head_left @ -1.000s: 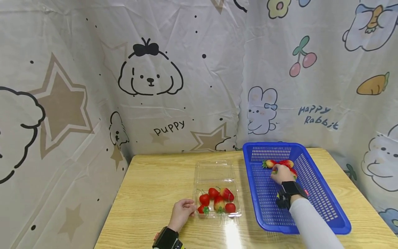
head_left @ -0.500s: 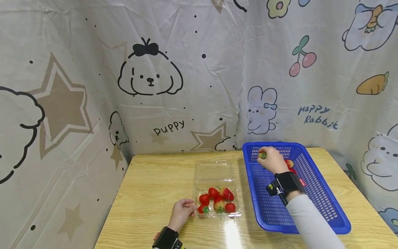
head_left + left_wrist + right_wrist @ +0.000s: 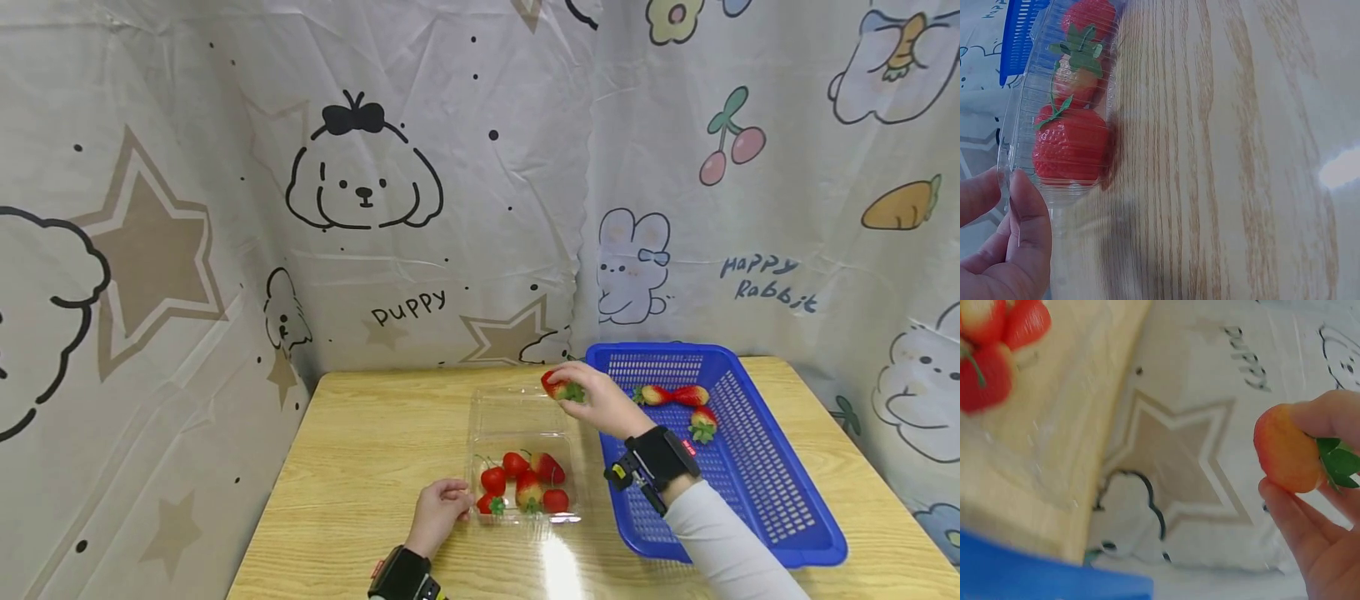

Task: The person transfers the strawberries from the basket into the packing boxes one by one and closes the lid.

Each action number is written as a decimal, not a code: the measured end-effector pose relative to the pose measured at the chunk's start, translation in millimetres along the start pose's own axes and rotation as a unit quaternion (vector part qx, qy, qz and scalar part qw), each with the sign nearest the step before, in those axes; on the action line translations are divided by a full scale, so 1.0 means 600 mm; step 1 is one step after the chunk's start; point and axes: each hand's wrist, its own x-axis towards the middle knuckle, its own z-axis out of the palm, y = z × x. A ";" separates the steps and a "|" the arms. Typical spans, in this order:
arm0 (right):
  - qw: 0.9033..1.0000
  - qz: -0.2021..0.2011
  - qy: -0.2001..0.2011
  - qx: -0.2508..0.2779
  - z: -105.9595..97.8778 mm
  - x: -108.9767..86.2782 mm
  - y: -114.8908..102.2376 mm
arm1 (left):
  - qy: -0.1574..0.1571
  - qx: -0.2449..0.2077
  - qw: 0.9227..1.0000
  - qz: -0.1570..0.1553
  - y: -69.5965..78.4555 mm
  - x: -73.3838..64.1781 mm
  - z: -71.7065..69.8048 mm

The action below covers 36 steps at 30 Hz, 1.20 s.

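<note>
A strawberry, red and yellow with green leaves, is pinched between the thumb and fingers of my right hand, held up over the far right corner of the clear plastic box. In the right wrist view the strawberry shows its yellowish side. My left hand pinches the near left rim of the clear box, whose lid lies folded back. Several red fruits lie in the box, strawberries and round ones with stems. In the left wrist view, thumb and finger grip the box's rim.
A blue mesh basket stands to the right on the wooden table. Several strawberries lie at its far end. A patterned curtain hangs behind the table and along its sides.
My right hand has lifted a strawberry out of the blue basket and carried it left to the far side of the clear box. The left hand has stayed at the box's rim.
</note>
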 end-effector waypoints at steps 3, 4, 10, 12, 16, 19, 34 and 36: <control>0.999 -0.020 -0.033 0.007 0.021 0.000 -0.007 | 0.000 0.000 1.000 0.002 -0.001 0.000 -0.001; 0.998 -0.026 -0.049 0.010 0.029 0.000 -0.009 | 0.000 0.000 1.000 0.002 -0.001 0.000 -0.001; 0.986 -0.061 -0.158 -0.015 0.079 -0.007 -0.017 | -0.001 0.004 1.000 -0.002 0.002 -0.003 -0.002; 0.980 -0.073 -0.184 -0.020 0.096 -0.010 -0.019 | -0.001 0.005 1.000 -0.003 0.002 -0.003 -0.002; 0.970 -0.089 -0.225 -0.028 0.131 -0.017 -0.018 | -0.001 0.003 1.000 -0.007 0.002 -0.002 -0.002; 0.962 -0.079 -0.257 -0.045 0.152 -0.022 -0.014 | -0.002 0.005 1.000 -0.010 0.001 -0.001 -0.002; 0.952 -0.054 -0.295 -0.063 0.183 -0.032 -0.016 | -0.004 -0.006 1.000 -0.003 -0.002 0.001 0.000; 0.951 -0.048 -0.300 -0.061 0.183 -0.032 -0.017 | -0.004 -0.006 1.000 -0.001 -0.002 0.002 0.000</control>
